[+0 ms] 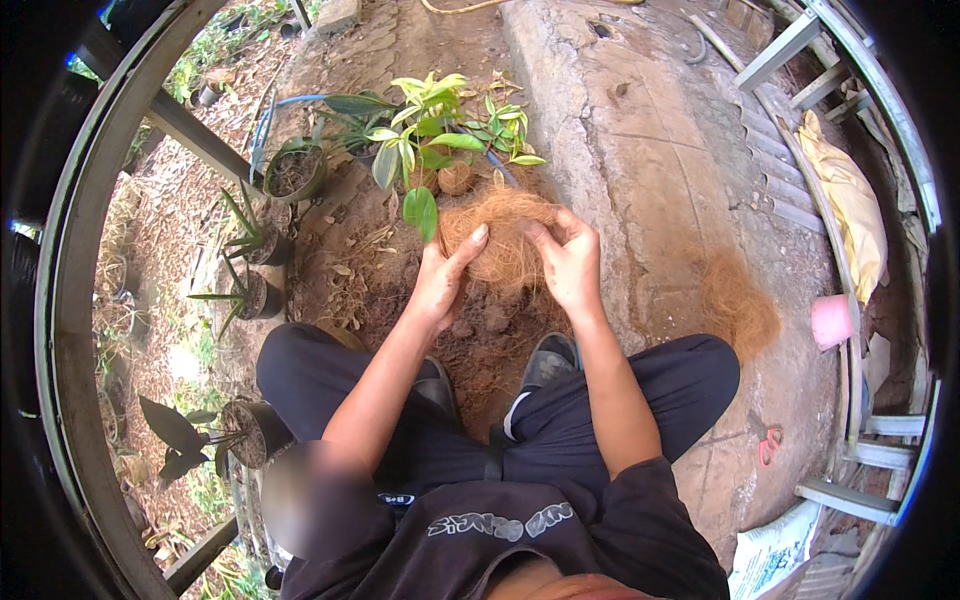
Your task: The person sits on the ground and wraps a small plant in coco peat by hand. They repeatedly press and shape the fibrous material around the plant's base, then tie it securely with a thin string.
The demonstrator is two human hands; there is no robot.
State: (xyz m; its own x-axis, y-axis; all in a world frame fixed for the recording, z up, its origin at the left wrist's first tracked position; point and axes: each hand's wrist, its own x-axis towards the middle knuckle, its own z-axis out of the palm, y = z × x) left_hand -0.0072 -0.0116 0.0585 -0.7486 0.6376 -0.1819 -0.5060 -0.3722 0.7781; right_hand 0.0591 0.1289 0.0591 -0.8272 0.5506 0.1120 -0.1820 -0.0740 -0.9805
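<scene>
Between my hands is a loose wad of brown coconut fiber point(499, 240). My left hand point(444, 274) holds its left side, thumb on top. At the right edge of the wad, my right hand point(566, 255) pinches strands between thumb and fingers. A green leaf point(420, 213) hangs close to my left fingertips. Just beyond the fiber stand variegated leafy plants point(431, 112), with a round fiber-wrapped ball point(456, 178) at their base. Dark crumbly soil point(480, 345) lies on the ground below my hands, between my shoes.
A second heap of fiber point(739, 304) lies on the concrete at the right, with red-handled scissors point(769, 444) nearer me and a pink pot point(834, 321) beyond. Potted plants point(274, 247) line the left side. A yellowish sack point(844, 202) rests at the far right.
</scene>
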